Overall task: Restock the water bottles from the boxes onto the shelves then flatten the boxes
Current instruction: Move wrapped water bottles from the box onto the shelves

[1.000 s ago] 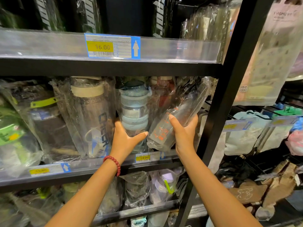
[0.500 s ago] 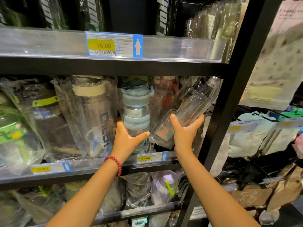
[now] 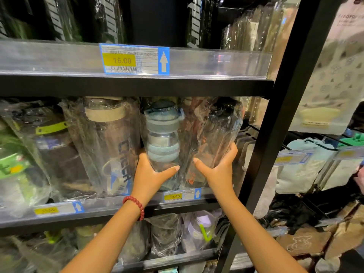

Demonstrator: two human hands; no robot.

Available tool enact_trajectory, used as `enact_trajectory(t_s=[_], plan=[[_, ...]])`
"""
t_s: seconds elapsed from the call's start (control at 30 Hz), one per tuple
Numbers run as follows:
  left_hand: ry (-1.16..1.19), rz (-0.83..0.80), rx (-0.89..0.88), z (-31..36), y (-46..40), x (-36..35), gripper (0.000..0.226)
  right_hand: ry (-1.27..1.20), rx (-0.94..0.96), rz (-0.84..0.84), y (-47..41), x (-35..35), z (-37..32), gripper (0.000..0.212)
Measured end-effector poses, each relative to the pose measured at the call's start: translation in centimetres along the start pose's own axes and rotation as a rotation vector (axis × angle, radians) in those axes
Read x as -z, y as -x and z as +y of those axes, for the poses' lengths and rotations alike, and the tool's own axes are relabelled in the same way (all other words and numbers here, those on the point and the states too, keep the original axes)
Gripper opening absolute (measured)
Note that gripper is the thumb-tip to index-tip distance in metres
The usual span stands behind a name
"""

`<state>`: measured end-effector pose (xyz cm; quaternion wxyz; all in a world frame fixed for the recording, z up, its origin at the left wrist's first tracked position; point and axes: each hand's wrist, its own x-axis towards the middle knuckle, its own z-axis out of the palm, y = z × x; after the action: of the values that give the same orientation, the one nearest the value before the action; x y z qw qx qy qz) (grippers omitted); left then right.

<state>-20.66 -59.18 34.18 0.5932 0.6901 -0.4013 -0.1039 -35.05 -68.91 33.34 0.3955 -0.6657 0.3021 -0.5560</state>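
- Head view: my right hand [image 3: 218, 170] wraps the clear bottle [image 3: 214, 138] low down, thumb in front, fingers curled round its right side.
- Left hand [image 3: 151, 174] cups the blue bottle [image 3: 162, 134] just left of it, thumb across the front.
- Clear bottle stands on the middle shelf [image 3: 208, 196], far right, slightly tilted.
- Advice: set its base flat, then push back.
- Black post [image 3: 275, 123] crowds the right; upper shelf [image 3: 137, 85] close overhead.
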Motion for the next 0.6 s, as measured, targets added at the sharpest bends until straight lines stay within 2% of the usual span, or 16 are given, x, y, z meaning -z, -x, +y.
enact_trajectory(t_s=[0.2, 0.47, 0.6], plan=[[0.003, -0.010, 0.003, 0.0, 0.2, 0.1, 0.064, 0.036, 0.037, -0.020, -0.2, 0.4, 0.0, 0.096], [0.012, -0.007, -0.010, -0.3, 0.4, 0.1, 0.064, 0.114, 0.057, -0.214, -0.5, 0.3, 0.3, 0.090], [0.012, -0.013, -0.014, -0.5, 0.3, 0.1, 0.064, 0.116, -0.012, -0.276, -1.3, 1.2, 0.3, 0.099]])
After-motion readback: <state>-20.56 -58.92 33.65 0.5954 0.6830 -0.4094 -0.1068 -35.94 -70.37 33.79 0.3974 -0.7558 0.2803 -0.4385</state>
